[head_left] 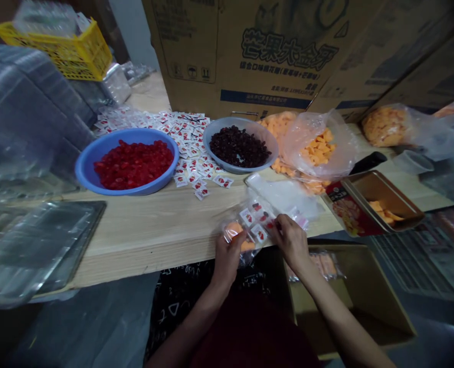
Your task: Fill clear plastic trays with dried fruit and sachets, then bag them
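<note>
Between my two hands, at the table's front edge, is a clear plastic tray [254, 221] with compartments. Small printed packets, dark and red pieces and orange pieces show in it. My left hand [229, 258] grips its left end, the thumb over the orange pieces. My right hand [290, 240] is closed at the right end, fingers pinched on the edge; what exactly they pinch is partly hidden. Just behind lies a stack of clear plastic bags [288, 197]. Farther back stand a blue bowl [81, 171] of red pieces and a grey-blue bowl [234, 166] of dark pieces.
Loose printed packets [190, 133] spread behind the bowls. Orange pieces fill a plastic bag [318, 148], and a tin [359, 202] lies tilted at right. An open carton [349, 291] holding wrapped packs sits below. Stacked clear trays [23, 117] stand left; large cartons [196, 46] rise behind.
</note>
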`<state>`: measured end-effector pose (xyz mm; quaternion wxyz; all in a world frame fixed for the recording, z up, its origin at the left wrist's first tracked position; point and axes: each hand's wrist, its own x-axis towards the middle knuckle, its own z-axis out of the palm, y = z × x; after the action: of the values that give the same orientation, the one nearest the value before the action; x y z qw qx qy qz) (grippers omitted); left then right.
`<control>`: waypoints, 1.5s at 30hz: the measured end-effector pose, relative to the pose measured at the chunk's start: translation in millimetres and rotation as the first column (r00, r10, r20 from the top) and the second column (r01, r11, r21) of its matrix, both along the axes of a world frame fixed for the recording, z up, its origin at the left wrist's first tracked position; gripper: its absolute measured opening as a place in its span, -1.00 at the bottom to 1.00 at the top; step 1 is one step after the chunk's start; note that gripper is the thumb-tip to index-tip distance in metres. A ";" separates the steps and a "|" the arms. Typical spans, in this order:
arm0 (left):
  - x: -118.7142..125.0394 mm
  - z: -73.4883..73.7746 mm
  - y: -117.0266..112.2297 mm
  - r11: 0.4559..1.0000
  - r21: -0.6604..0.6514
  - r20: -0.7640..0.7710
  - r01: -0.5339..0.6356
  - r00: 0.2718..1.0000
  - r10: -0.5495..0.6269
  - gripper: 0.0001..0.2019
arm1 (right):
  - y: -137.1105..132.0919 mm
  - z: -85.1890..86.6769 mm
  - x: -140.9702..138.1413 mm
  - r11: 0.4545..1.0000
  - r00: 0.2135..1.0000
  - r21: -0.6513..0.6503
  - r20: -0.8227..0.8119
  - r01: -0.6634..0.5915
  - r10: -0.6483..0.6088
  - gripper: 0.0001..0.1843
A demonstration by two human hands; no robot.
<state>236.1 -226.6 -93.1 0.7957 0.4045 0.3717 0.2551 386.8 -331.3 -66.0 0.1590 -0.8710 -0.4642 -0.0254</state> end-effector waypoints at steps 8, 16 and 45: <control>47.9 17.4 -8.6 0.995 0.075 0.040 -0.064 0.997 0.061 -0.68 | -2.1 17.3 9.6 0.986 0.998 0.162 -0.060 0.039 -0.029 -0.83; 51.8 22.6 -13.7 0.995 0.094 0.033 -0.024 0.999 0.021 -0.68 | 5.2 6.6 21.6 0.983 0.979 0.132 -0.177 0.129 -0.105 -0.95; 46.0 25.9 -10.7 0.961 -0.171 0.230 0.219 0.957 -0.177 -0.62 | -22.7 4.0 15.2 0.966 0.982 0.235 -0.176 0.105 -0.064 -0.82</control>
<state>282.1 -237.2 -67.3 0.8881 0.3307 0.2652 0.1779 402.0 -354.0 -62.0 0.3014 -0.8631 -0.4050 -0.0159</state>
